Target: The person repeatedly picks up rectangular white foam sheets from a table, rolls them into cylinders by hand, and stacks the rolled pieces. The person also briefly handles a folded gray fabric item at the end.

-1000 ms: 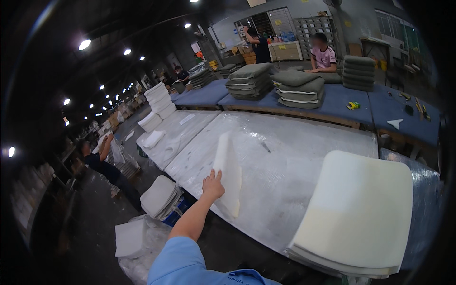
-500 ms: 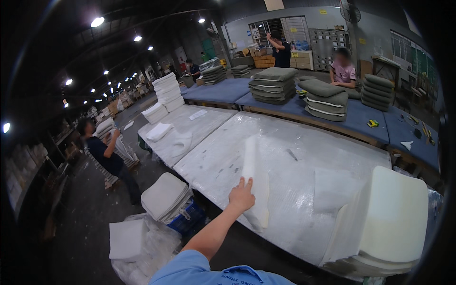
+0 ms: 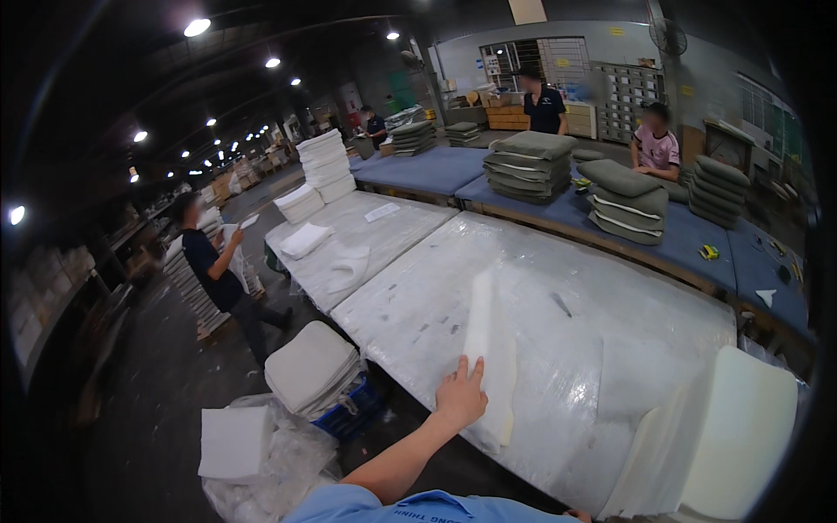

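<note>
While the left hand [image 3: 459, 397] is resting flat with its fingers spread on the near end of a long white foam strip [image 3: 490, 349], the strip is lying on the plastic-covered tabletop [image 3: 610, 331], stretching away from the hand toward the far side. Only the near part of the strip is being touched; nothing is being pinched or gripped. The right hand is not showing anywhere, so I cannot tell how it is held.

To the right of the hand, a thick white foam slab [image 3: 732, 444] is sitting at the near corner of the tabletop, well apart from the strip. Below and to the left of the hand, a stack of white foam pads [image 3: 309, 366] is resting on a blue crate [image 3: 349, 411] on the floor, and a square white foam block [image 3: 234, 443] is lying on a clear plastic bag [image 3: 288, 471] beside it. Far beyond the hand, piles of grey cushions [image 3: 532, 161] are sitting on a blue table [image 3: 689, 240], where two people are standing or sitting. Farther left, another person [image 3: 218, 270] is standing beside a second white table [image 3: 366, 240].
</note>
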`<state>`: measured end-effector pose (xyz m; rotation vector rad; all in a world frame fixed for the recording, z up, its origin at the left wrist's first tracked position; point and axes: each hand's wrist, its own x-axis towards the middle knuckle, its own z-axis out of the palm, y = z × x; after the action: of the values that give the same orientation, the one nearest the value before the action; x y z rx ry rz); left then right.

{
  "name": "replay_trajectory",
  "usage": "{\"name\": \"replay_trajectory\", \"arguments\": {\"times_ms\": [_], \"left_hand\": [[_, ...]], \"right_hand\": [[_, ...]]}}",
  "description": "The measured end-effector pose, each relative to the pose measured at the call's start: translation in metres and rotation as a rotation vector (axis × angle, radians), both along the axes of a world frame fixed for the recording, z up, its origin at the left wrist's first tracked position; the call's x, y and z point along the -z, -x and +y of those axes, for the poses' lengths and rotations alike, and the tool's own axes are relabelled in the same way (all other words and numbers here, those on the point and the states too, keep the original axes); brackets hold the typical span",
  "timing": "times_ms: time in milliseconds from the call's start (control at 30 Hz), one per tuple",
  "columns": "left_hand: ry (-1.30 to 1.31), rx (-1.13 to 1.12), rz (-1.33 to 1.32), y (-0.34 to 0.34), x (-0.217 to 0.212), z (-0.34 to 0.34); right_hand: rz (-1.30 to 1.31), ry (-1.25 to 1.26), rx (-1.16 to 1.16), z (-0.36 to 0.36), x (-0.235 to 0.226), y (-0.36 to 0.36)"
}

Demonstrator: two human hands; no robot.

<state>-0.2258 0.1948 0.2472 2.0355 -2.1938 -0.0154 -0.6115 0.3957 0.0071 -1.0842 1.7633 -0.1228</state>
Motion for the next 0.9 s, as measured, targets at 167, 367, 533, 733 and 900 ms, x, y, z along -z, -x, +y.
{"name": "replay_trajectory", "arguments": {"times_ms": [167, 367, 533, 733, 900], "left_hand": [[0.049, 0.013, 0.054, 0.001, 0.002, -0.001], [0.048, 0.005, 0.041, 0.023, -0.004, -0.003], [-0.041, -0.001, 0.099, 0.014, -0.004, 0.001], [-0.011, -0.198, 0.745, -0.017, 0.005, -0.042], [-0.077, -0.146, 1.226, -0.012, 0.045, -0.053]], "right_hand": [[-0.090, 0.361, -0.129, -0.102, -0.001, -0.044], [-0.411, 0.594, -0.094, -0.230, -0.064, -0.123], [-0.934, 0.670, 0.003, -0.264, -0.142, -0.208], [-0.999, 0.770, 0.048, -0.276, -0.176, -0.250], [-0.719, 0.879, -0.029, -0.269, -0.172, -0.268]]}}
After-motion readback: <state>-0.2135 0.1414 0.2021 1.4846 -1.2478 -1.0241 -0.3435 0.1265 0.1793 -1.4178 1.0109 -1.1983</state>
